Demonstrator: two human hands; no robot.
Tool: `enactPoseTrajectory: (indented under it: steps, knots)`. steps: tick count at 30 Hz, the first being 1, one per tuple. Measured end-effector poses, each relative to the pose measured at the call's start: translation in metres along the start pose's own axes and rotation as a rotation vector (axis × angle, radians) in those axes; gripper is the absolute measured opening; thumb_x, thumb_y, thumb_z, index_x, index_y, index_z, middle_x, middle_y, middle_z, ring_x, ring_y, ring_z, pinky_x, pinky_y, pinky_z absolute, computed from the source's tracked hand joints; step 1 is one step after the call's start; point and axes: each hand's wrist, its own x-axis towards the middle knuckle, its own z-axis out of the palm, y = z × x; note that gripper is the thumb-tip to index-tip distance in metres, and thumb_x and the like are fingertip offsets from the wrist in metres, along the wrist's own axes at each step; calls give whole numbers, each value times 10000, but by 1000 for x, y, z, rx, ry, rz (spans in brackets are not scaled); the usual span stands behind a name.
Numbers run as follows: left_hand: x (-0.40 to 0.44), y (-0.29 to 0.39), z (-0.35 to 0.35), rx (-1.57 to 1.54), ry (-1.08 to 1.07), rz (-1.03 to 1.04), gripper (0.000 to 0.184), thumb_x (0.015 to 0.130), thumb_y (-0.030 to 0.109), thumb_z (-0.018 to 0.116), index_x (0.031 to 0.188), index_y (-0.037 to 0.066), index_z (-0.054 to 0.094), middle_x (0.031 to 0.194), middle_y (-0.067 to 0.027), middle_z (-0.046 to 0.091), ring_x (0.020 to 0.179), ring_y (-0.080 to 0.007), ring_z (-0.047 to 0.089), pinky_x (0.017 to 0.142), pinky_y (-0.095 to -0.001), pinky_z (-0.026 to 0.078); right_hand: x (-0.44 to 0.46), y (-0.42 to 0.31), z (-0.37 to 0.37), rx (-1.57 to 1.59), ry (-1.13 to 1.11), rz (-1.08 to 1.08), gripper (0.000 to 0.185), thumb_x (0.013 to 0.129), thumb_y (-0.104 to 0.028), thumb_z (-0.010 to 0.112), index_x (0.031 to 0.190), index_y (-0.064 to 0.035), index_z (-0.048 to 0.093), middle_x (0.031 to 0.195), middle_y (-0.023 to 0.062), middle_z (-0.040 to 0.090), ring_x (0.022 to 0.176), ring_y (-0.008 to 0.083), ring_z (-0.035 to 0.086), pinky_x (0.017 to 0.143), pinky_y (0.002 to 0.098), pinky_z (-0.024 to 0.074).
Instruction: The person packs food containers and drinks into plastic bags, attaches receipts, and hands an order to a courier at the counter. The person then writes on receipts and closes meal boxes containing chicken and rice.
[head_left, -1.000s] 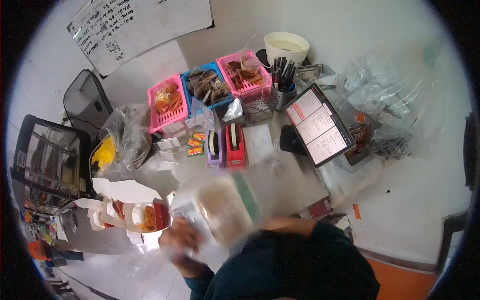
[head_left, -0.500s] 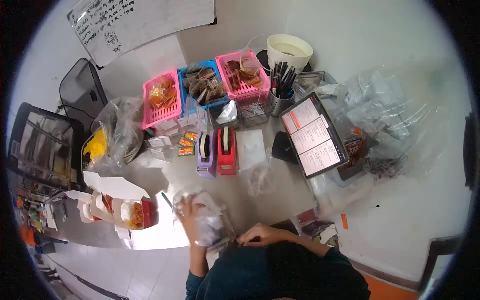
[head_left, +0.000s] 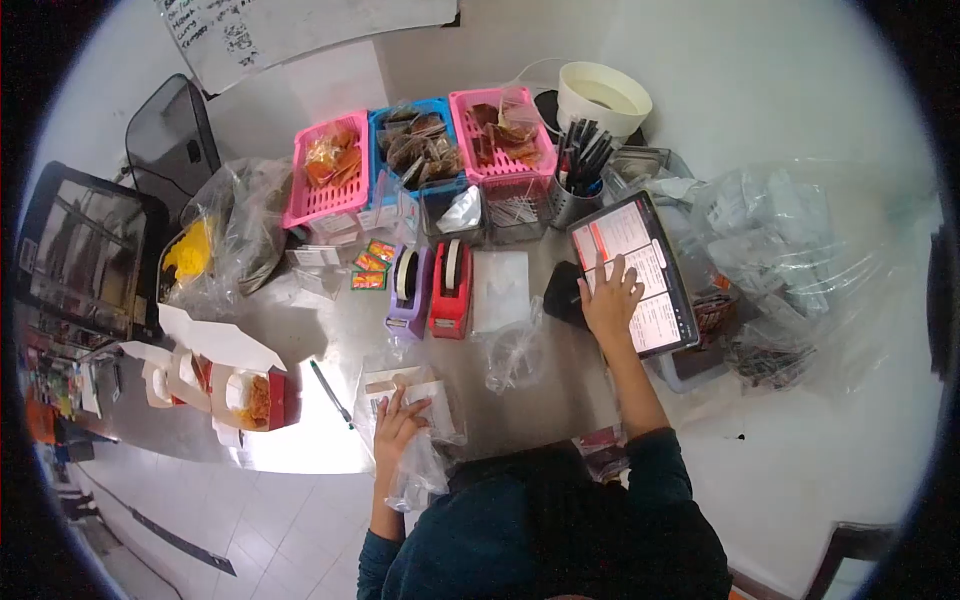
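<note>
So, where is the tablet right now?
In the head view, the tablet is right of centre, with the right hand over it; the metal pen cup stands just beyond its upper left corner.

A: What sort of place do we have here?
B: The counter (head_left: 520, 420) of a small takeaway food shop, we'd say. We see open boxes (head_left: 220, 338) with what looks like fried food (head_left: 259, 402) inside.
A: Couldn't we call it an office? We have pens (head_left: 586, 150), a tablet (head_left: 655, 325) showing columns of text and a handwritten whiteboard (head_left: 310, 28).
B: We also have three baskets (head_left: 301, 212) of little packets (head_left: 425, 155), sachets (head_left: 369, 281), tape dispensers (head_left: 450, 312) and big clear bags (head_left: 775, 245).
A: And far left, we see a shelved, glass-fronted case (head_left: 80, 250).
B: So we settle on shop.
</note>
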Motion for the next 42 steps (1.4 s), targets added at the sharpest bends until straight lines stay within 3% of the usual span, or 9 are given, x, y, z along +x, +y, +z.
enactPoseTrajectory:
  steps: [5, 8, 13, 20, 25, 28, 34, 38, 42]
  knots:
    - [1, -5, -4, -108, -88, -13, 110, 638, 151, 604, 658, 121, 500, 992, 6, 593, 1139, -257, 414, 932, -427, 275, 0, -6, -15, 104, 10, -45, 511, 787, -399, 484, 1149, -40, 444, 1143, 160, 397, 965, 323, 384, 800, 424, 299]
    - [-2, 10, -17, -701, -123, -313, 96, 635, 167, 586, 614, 120, 504, 937, 2, 614, 1135, -238, 423, 939, -401, 274, -8, -15, -26, 791, -234, -109, 472, 792, -347, 520, 1116, -9, 456, 1091, 171, 423, 912, 282, 430, 783, 375, 350]
    - [0, 10, -28, -499, -438, 83, 77, 663, 203, 556, 653, 127, 549, 929, 9, 617, 1132, -204, 428, 944, -379, 280, -17, -42, -31, 1323, -250, -52, 138, 719, -104, 636, 706, 18, 572, 598, 56, 544, 513, 98, 506, 489, 236, 410]
    - [10, 23, -18, -583, -516, 267, 217, 624, 209, 546, 801, 105, 618, 914, -67, 603, 1084, -221, 461, 948, -363, 302, -28, -45, -32, 1689, -533, 12, 166, 779, -113, 584, 690, 8, 512, 630, 56, 538, 566, 67, 484, 565, 199, 406]
    - [15, 28, 5, -719, -593, 420, 362, 604, 266, 568, 901, 60, 599, 995, -160, 557, 1043, -260, 472, 951, -412, 287, -37, -62, -72, 1233, -483, -542, 204, 727, -166, 606, 894, -49, 610, 798, 30, 604, 923, 154, 450, 774, 276, 368]
    - [39, 54, -5, -675, -693, 477, 356, 637, 276, 553, 914, 56, 595, 1064, -148, 519, 1083, -280, 424, 980, -445, 218, -37, -66, -73, 831, -400, -716, 227, 680, -133, 634, 883, -37, 602, 763, 56, 593, 821, 164, 491, 716, 271, 389]
    - [26, 65, 8, -207, -393, 300, 171, 638, 296, 575, 782, 219, 624, 1282, -115, 292, 1223, -369, 163, 959, -577, 80, -47, -82, -76, 1523, -479, -221, 138, 631, -83, 632, 732, -19, 564, 676, 87, 546, 646, 178, 517, 585, 258, 403]
    - [21, 63, 28, -470, 49, 71, 133, 693, 335, 575, 806, 284, 626, 1321, -121, 229, 1216, -457, 66, 950, -594, 45, -54, -84, -95, 1282, -470, -688, 139, 602, -110, 644, 678, -42, 549, 671, 68, 541, 655, 182, 524, 686, 287, 397]
    - [36, 30, 47, -648, -172, 65, 293, 645, 250, 675, 918, 169, 602, 1246, -114, 353, 1199, -359, 229, 990, -464, 144, -49, -85, -98, 1131, -260, -974, 149, 587, -163, 662, 650, -83, 553, 633, 22, 535, 610, 188, 510, 696, 339, 353]
